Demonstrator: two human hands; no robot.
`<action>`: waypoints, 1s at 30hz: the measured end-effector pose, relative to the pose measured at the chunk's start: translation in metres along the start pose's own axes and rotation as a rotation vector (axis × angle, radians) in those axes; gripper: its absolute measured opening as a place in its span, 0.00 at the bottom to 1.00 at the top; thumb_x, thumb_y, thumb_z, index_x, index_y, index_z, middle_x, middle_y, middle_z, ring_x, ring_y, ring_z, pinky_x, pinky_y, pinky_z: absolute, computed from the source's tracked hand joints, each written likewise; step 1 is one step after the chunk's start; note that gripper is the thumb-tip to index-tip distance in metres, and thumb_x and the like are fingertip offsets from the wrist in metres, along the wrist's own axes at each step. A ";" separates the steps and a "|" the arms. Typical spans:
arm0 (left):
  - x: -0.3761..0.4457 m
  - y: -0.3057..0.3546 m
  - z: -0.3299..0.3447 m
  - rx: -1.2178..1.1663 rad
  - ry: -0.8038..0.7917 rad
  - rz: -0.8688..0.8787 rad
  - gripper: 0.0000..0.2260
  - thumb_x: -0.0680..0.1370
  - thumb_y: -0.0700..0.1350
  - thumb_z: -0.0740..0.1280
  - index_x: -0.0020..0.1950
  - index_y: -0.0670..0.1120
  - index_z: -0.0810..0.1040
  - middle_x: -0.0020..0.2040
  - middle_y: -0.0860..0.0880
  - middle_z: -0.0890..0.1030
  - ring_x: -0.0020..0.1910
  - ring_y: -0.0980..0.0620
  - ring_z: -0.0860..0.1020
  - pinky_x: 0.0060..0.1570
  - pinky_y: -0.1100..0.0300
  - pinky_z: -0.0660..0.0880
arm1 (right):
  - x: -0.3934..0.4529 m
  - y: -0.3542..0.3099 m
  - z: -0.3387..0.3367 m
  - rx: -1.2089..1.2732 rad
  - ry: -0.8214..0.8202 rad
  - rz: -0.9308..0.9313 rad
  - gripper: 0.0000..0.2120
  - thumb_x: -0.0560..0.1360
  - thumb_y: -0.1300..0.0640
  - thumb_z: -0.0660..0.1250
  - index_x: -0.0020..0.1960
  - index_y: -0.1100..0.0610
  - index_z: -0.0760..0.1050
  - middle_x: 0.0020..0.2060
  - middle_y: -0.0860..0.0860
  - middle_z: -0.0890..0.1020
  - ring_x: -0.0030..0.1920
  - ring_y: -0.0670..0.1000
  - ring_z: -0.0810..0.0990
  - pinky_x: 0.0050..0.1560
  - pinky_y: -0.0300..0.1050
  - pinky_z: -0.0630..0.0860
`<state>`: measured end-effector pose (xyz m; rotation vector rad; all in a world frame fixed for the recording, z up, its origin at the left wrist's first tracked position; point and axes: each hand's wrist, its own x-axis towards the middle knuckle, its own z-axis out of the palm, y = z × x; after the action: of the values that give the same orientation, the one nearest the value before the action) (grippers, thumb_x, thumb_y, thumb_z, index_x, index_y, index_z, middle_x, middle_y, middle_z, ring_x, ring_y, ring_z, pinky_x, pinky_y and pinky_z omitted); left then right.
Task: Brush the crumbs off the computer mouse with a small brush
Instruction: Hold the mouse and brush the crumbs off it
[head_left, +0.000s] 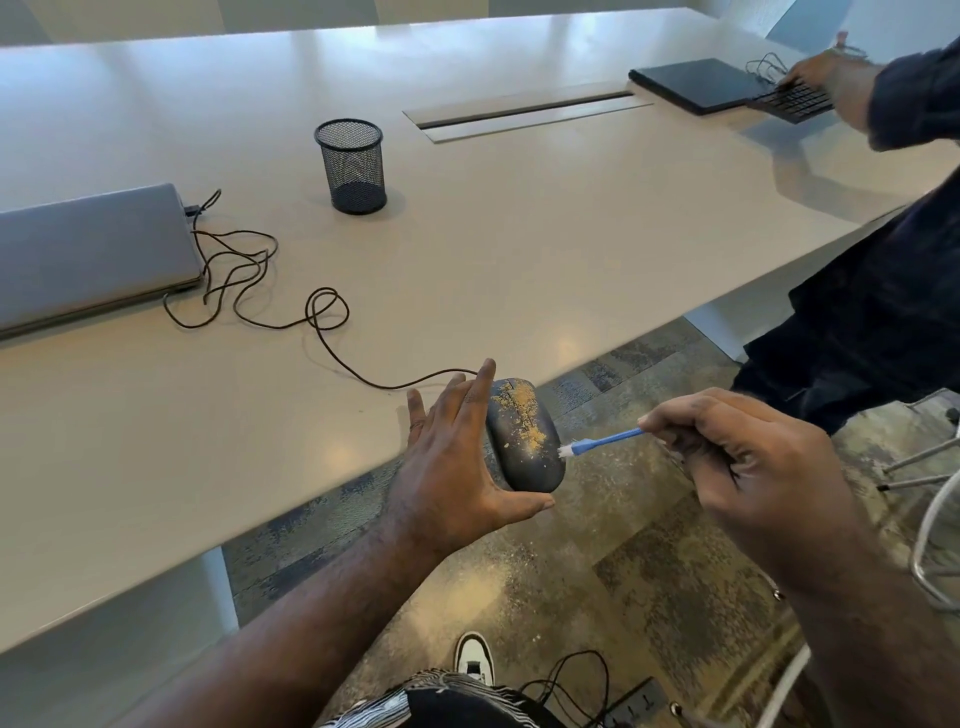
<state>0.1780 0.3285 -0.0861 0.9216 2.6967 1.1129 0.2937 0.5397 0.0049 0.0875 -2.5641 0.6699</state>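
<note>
A dark computer mouse (524, 441) with yellowish crumbs on its top is held just past the table's front edge, over the floor. My left hand (457, 467) grips it from the left side, thumb under its near end and fingers along its far side. Its brown cable (332, 358) trails back across the table. My right hand (737, 467) pinches a small blue brush (600, 442) with white bristles. The bristles touch the mouse's right edge.
A closed grey laptop (88, 254) lies at the left and a black mesh pen cup (353, 166) stands behind. Another person's hand (815, 70) works at a black keyboard (789, 98) far right. A white table (519, 249) spans the view; chair legs (919, 457) stand right.
</note>
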 end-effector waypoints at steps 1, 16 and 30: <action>0.000 0.001 0.000 0.006 -0.001 0.001 0.61 0.60 0.70 0.75 0.80 0.54 0.41 0.78 0.51 0.57 0.79 0.54 0.49 0.76 0.45 0.34 | 0.000 -0.002 0.000 0.009 0.015 0.001 0.07 0.74 0.61 0.68 0.50 0.57 0.83 0.44 0.44 0.83 0.46 0.43 0.81 0.47 0.41 0.80; 0.002 0.006 0.001 0.015 0.001 0.004 0.61 0.61 0.70 0.75 0.80 0.52 0.42 0.79 0.50 0.57 0.79 0.54 0.48 0.76 0.47 0.33 | 0.001 -0.013 0.006 0.056 0.065 -0.045 0.08 0.73 0.64 0.68 0.50 0.59 0.84 0.44 0.47 0.84 0.45 0.42 0.81 0.46 0.40 0.80; 0.003 0.005 0.000 0.001 0.000 0.003 0.60 0.61 0.71 0.73 0.80 0.54 0.40 0.79 0.50 0.56 0.79 0.54 0.48 0.75 0.48 0.31 | -0.004 -0.016 0.008 0.180 0.108 0.165 0.06 0.74 0.61 0.71 0.50 0.58 0.83 0.42 0.43 0.83 0.41 0.43 0.82 0.42 0.33 0.78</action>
<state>0.1781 0.3336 -0.0823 0.9264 2.6972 1.1120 0.2964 0.5218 0.0038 -0.0992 -2.4210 0.9410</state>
